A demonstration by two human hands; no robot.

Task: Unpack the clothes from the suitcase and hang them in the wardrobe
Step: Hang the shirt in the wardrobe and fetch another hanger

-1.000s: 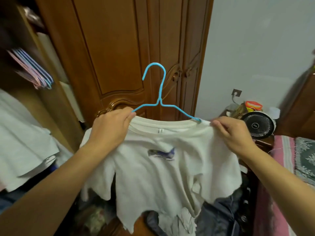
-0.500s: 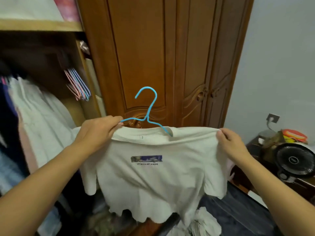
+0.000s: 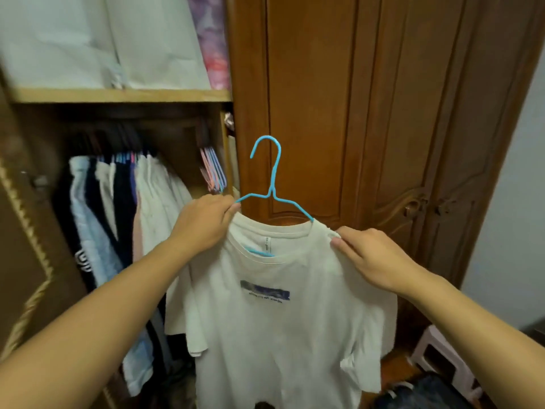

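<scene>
A white T-shirt [image 3: 274,326] with a small dark blue chest print hangs on a blue wire hanger [image 3: 272,184], held up in front of the wardrobe. My left hand [image 3: 203,228] grips the shirt's left shoulder together with the hanger's arm. My right hand [image 3: 374,255] pinches the right shoulder fabric. The hanger's hook points up and left, free of any rail. The open wardrobe compartment [image 3: 182,128] is just to the left. The suitcase is not clearly in view.
Several garments [image 3: 118,219] hang inside the compartment, with spare pink and blue hangers [image 3: 213,169] at its right end. A shelf [image 3: 118,94] above holds folded linen. Closed brown wardrobe doors [image 3: 368,113] stand behind the shirt. Dark clothes [image 3: 421,391] and a white stool [image 3: 436,352] lie lower right.
The view has swung left and up toward the open compartment. Both hands carried the shirt on its hanger higher and closer to the wardrobe; my right hand shifted nearer the collar.
</scene>
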